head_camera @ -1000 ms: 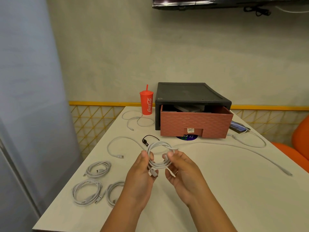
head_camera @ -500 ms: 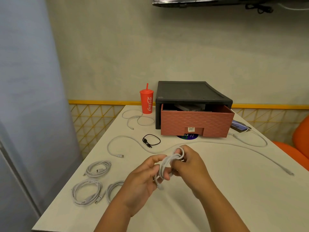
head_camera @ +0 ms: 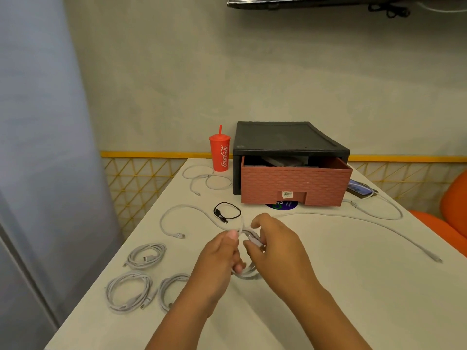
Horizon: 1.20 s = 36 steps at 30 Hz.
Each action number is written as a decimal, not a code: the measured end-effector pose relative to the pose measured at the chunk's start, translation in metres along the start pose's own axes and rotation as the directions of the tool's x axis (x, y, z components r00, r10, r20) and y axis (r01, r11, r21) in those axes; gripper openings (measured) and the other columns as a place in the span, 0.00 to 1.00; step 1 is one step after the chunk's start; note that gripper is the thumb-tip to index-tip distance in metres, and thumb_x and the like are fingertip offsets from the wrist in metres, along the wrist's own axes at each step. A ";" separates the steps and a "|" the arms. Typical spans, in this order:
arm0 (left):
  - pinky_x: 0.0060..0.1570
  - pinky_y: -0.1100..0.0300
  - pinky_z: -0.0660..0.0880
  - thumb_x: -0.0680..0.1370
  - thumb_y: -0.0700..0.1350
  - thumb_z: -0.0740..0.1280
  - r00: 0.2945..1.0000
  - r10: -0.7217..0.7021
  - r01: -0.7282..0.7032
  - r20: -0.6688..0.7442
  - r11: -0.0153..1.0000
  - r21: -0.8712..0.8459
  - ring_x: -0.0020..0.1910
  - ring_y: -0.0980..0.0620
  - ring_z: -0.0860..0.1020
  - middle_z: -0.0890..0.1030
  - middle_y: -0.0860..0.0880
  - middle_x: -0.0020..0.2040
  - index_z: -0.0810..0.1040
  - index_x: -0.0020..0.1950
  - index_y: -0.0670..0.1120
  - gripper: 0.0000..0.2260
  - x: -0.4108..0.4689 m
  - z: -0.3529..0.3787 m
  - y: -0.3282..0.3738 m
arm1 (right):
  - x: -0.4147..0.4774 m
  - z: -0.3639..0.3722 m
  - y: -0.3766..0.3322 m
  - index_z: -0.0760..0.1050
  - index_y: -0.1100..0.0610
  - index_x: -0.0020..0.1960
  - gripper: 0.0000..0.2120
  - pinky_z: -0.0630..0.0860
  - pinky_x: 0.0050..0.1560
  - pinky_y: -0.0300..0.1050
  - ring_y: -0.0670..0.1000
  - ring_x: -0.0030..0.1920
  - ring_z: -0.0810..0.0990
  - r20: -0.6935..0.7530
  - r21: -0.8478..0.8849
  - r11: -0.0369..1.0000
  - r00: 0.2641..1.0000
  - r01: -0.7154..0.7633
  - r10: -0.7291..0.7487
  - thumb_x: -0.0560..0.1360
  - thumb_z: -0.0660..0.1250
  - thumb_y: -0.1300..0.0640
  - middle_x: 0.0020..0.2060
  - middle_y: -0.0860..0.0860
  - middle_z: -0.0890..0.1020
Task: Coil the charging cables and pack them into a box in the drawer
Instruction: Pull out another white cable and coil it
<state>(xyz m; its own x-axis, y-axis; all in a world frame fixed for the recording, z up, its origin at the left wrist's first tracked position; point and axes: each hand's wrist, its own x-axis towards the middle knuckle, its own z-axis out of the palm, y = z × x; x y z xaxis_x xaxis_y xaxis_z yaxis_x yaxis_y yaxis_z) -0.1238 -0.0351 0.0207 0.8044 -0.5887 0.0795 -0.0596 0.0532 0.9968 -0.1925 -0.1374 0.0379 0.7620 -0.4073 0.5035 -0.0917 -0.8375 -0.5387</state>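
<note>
A white cable (head_camera: 247, 274), gathered into a small bundle, is held over the table (head_camera: 353, 299) in front of the drawer (head_camera: 293, 183) and well apart from it. It is pinched by the left hand (head_camera: 217, 258) between the thumb and curled fingers, and its upper strands are clamped by the curled fingers of the right hand (head_camera: 278, 248). Both hands are thus closed on the same bundle, and a loop of it is seen hanging just below them. The drawer, reddish with a woven pattern, is pulled partly out of its black case (head_camera: 288, 137); something grey is seen inside it, but what it is cannot be told. Three coiled cables (head_camera: 129, 291) are laid close together far in front of the drawer and to its left, one of them partly hidden by the left forearm. A small black cable (head_camera: 227, 213) is looped just in front of the drawer's left corner. A long loose cable (head_camera: 366, 222) is stretched across the table in front of the drawer, and part of its run is hidden behind the hands. A red cup (head_camera: 219, 154) with a straw is stood just left of the black case, and another loose white cable (head_camera: 207, 179) is strewn in front of the cup. A phone (head_camera: 360, 190) is laid just right of the drawer.
</note>
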 end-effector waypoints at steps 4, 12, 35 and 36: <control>0.40 0.56 0.66 0.82 0.48 0.53 0.988 0.009 -0.025 -0.153 0.994 -0.103 0.25 0.55 0.66 0.63 0.54 0.23 0.64 0.34 0.45 0.17 0.004 0.005 0.000 | -0.009 0.011 -0.005 0.63 0.50 0.41 0.10 0.57 0.26 0.31 0.46 0.30 0.65 -0.109 -0.124 0.987 0.987 0.105 -0.119 0.73 0.65 0.57 0.31 0.44 0.70; 0.39 0.55 0.64 0.82 0.47 0.54 0.952 -0.066 -0.060 -0.300 0.918 -0.392 0.22 0.56 0.62 0.60 0.53 0.24 0.63 0.34 0.46 0.16 0.009 -0.005 0.007 | -0.013 0.008 -0.003 0.58 0.47 0.34 0.14 0.64 0.35 0.29 0.42 0.31 0.66 -0.122 0.103 0.977 0.978 0.184 -0.172 0.70 0.64 0.55 0.26 0.41 0.67; 0.43 0.49 0.81 0.80 0.46 0.57 0.985 -0.162 0.128 0.061 0.447 -0.885 0.37 0.48 0.81 0.77 0.45 0.34 0.74 0.42 0.40 0.13 -0.004 0.010 0.016 | -0.015 0.009 0.006 0.69 0.55 0.63 0.25 0.80 0.44 0.35 0.44 0.39 0.83 0.368 0.929 -0.124 0.828 -0.350 0.424 0.67 0.68 0.66 0.45 0.55 0.83; 0.46 0.48 0.80 0.79 0.46 0.57 0.984 -0.167 0.136 0.067 0.446 -0.884 0.37 0.47 0.82 0.78 0.45 0.34 0.75 0.42 0.40 0.13 -0.005 0.010 0.016 | -0.015 0.009 0.005 0.71 0.58 0.61 0.21 0.79 0.42 0.34 0.44 0.39 0.83 0.366 0.929 -0.118 0.826 -0.350 0.429 0.70 0.66 0.70 0.43 0.55 0.83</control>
<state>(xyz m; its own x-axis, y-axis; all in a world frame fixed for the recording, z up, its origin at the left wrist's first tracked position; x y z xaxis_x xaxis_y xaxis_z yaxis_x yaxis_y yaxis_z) -0.1344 -0.0394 0.0359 0.7615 -0.6422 -0.0880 0.6058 0.6569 0.4489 -0.1990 -0.1319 0.0219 0.8245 -0.5623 -0.0628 0.3395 0.5803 -0.7403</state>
